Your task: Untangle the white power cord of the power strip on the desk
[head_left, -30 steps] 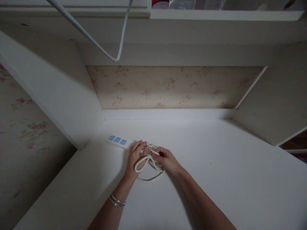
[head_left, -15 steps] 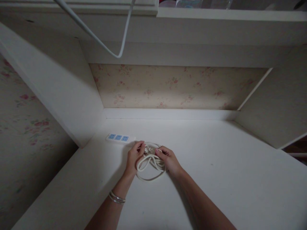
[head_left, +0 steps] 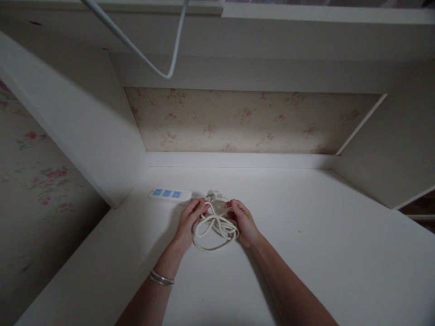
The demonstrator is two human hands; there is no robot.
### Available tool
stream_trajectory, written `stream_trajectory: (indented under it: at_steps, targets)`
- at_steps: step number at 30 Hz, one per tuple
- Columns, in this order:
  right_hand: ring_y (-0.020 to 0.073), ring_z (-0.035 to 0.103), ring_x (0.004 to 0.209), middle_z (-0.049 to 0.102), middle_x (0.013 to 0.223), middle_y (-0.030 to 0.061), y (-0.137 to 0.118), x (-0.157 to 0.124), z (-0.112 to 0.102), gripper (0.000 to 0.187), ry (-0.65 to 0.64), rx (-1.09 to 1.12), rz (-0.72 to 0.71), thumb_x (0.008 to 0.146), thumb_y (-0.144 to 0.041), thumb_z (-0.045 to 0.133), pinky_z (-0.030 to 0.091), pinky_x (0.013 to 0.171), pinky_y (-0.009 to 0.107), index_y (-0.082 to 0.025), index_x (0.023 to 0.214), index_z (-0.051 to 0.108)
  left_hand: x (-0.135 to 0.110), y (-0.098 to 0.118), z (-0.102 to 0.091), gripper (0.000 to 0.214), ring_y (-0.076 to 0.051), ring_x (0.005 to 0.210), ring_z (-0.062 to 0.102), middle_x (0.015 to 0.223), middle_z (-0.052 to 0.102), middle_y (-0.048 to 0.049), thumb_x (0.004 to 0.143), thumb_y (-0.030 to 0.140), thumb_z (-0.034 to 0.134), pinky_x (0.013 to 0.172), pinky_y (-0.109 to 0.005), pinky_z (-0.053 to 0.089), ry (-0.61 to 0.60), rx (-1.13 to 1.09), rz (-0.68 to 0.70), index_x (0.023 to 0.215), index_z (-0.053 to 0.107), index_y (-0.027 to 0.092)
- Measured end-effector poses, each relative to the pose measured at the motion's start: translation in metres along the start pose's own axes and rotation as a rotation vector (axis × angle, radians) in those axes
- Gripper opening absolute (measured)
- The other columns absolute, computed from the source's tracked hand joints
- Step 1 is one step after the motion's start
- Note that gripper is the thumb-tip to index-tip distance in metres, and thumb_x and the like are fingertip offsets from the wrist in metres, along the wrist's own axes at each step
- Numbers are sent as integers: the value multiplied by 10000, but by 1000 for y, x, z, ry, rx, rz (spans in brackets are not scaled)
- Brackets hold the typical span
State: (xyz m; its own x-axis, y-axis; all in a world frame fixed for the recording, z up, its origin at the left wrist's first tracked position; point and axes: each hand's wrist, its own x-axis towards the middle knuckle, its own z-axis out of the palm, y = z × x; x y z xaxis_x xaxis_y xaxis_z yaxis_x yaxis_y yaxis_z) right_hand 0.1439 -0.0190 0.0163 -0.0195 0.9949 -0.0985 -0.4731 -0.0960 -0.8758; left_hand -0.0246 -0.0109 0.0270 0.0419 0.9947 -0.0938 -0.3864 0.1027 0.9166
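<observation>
A white power cord lies in loose loops between my two hands on the white desktop. My left hand pinches a strand at the left of the loops, a silver bangle around its wrist. On the other side my right hand has thumb and fingers closed on another part of the cord. Just beyond the fingers rests the cord's white plug. To the left, the white power strip with blue sockets lies flat on the desk, its right end close to my left fingertips.
A white desktop runs under everything, with side panels left and right. Overhead is a shelf, and a bent white rod or cable hangs at upper left. Floral wallpaper covers the back.
The plug, earlier between my hands, now lies beyond them on the desk. My right hand has shifted slightly away and right, and the cord's loops have spread and crossed differently.
</observation>
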Motion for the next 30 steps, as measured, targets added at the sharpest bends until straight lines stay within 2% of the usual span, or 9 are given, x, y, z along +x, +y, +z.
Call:
stream_trajectory:
  at_steps: [3, 8, 13, 17, 20, 22, 26, 28, 30]
  targets:
    - [78, 388, 484, 462, 565, -58, 0, 2, -1, 388, 21, 13, 16, 753, -584, 659, 299, 444, 194, -204, 810, 607, 0, 0, 0, 378, -174, 816, 665, 890, 710, -63, 733, 442, 718, 669, -218, 501, -25, 84, 8, 961, 688, 142]
    - [83, 424, 502, 499, 597, -57, -2, 3, -1, 399, 24, -26, -6, 714, -589, 688, 331, 459, 196, -219, 837, 605, -6, 7, 4, 402, -212, 946, 661, 1085, 702, -94, 763, 397, 700, 800, -265, 501, -175, 121, -28, 1086, 688, 158]
    - [99, 469, 513, 536, 622, -41, -6, 4, -2, 424, 12, -50, 4, 707, -599, 689, 358, 475, 210, -213, 856, 599, -10, 12, 6, 320, -224, 982, 649, 1011, 728, -94, 770, 367, 689, 891, -299, 469, -290, 156, -62, 981, 737, 131]
    - [95, 489, 532, 583, 703, -20, -5, 7, -6, 424, 5, -56, -55, 716, -565, 704, 386, 500, 222, -204, 926, 629, -6, 6, 0, 321, -211, 904, 658, 980, 730, -96, 733, 343, 727, 831, -294, 476, -332, 196, -83, 975, 737, 132]
    - [103, 516, 564, 603, 747, -15, -5, 8, -8, 426, -23, -72, -77, 719, -549, 710, 411, 539, 237, -210, 969, 639, -3, 2, -3, 429, -190, 837, 660, 963, 720, -81, 649, 309, 800, 744, -265, 480, -236, 184, -127, 1043, 706, 168]
    - [114, 532, 575, 606, 723, -14, -6, 7, -9, 418, -45, -99, -85, 729, -556, 697, 414, 551, 244, -210, 955, 636, -3, 3, -2, 490, -191, 836, 658, 966, 709, -79, 627, 302, 818, 719, -258, 477, -214, 181, -165, 1083, 683, 183]
    - [119, 537, 568, 594, 660, -18, -10, 5, -8, 396, -73, -128, -97, 770, -583, 643, 396, 541, 235, -204, 880, 606, -7, 9, 4, 391, -176, 845, 633, 958, 692, -76, 673, 336, 787, 699, -232, 463, -364, 243, -178, 1004, 691, 151]
    - [127, 555, 588, 603, 670, -13, -12, 4, -8, 394, -62, -117, -97, 788, -588, 620, 403, 549, 234, -207, 888, 594, -9, 11, 6, 372, -148, 781, 613, 934, 679, -64, 717, 371, 747, 617, -203, 446, -434, 318, -171, 1006, 683, 146]
    - [137, 577, 621, 617, 687, -3, -14, 4, -8, 388, -45, -104, -99, 802, -584, 607, 419, 569, 238, -209, 904, 590, -12, 10, 6, 441, -110, 648, 569, 898, 664, -52, 737, 391, 725, 505, -181, 400, -445, 371, -166, 1101, 648, 153]
